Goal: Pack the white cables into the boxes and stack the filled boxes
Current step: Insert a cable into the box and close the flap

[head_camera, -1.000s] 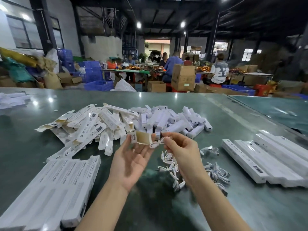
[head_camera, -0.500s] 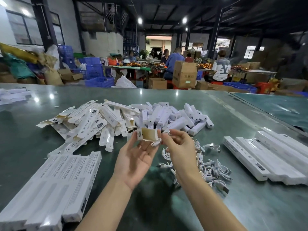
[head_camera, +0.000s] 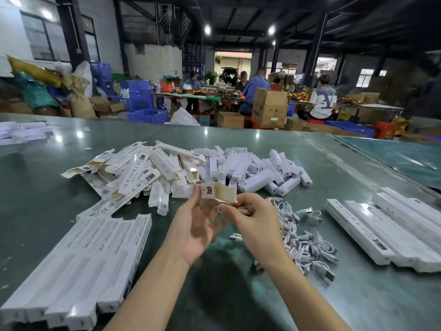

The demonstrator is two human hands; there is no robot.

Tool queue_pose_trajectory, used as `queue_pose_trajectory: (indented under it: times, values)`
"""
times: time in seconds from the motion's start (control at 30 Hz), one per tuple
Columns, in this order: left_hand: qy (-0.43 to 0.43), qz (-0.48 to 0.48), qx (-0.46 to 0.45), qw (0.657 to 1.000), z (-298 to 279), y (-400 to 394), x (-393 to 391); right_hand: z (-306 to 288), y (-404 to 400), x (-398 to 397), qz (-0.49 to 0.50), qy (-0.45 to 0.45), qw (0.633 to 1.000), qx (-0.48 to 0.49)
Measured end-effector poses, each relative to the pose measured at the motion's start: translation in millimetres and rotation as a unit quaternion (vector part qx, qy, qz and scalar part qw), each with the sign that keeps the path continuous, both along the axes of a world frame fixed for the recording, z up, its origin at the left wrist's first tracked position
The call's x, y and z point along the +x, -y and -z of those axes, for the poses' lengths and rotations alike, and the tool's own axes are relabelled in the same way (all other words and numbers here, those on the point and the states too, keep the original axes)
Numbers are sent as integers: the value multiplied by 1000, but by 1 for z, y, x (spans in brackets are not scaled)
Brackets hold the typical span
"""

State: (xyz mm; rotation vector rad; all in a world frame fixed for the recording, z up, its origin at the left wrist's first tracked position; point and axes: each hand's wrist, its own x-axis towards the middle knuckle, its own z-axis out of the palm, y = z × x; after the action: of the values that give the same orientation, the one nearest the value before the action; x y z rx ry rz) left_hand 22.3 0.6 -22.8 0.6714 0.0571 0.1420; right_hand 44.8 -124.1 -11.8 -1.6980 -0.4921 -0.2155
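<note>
My left hand holds a long white box seen end-on, its open end and brown flap toward me. My right hand pinches a coiled white cable at the box's mouth; how far it is in is hidden by my fingers. A heap of loose white cables lies on the table right of my hands. Filled-looking long boxes lie in a row at the lower left and another row at the right.
A pile of flat and open empty boxes and short white lamp pieces covers the green table beyond my hands. More white boxes sit at the far left. People work at tables among cartons and blue crates behind.
Both hands have stayed close together at the box's open end. The cable's hanging loop, seen below the box a second ago, is now drawn up against the opening.
</note>
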Motion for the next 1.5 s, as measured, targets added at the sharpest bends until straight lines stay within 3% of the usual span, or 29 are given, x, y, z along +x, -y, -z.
queue_pose_trajectory:
  times: [0.2, 0.33, 0.47, 0.6, 0.9, 1.03, 1.13, 1.33, 1.5]
  values:
    - [-13, -47, -36, 998, -4, 2, 1, 1, 1, 3, -25, 31, 998, -48]
    - [23, -18, -127, 991, -14, 5, 0, 1, 1, 1, -30, -11, 999, 26]
    - [46, -22, -155, 987, -18, 5, -2, -2, 4, 2, -35, -74, 997, -2]
    - [38, -36, -163, 985, -19, 1, -3, -3, 9, 4, -62, -84, 994, -40]
    - [42, -46, -161, 985, -5, -13, 2, -21, 26, 8, -132, -240, 949, 156]
    - [-5, -64, -116, 991, -2, -17, 3, -34, 40, 13, -124, -216, 944, 214]
    - [-23, -70, -114, 991, 2, -19, 6, -41, 46, 10, -140, -165, 957, 192]
    - [-16, -69, -96, 993, 5, -20, 9, -38, 38, 1, -104, -117, 988, 2]
    - [-7, -78, -57, 995, 4, -18, 8, -32, 30, 1, -51, -105, 993, 10]
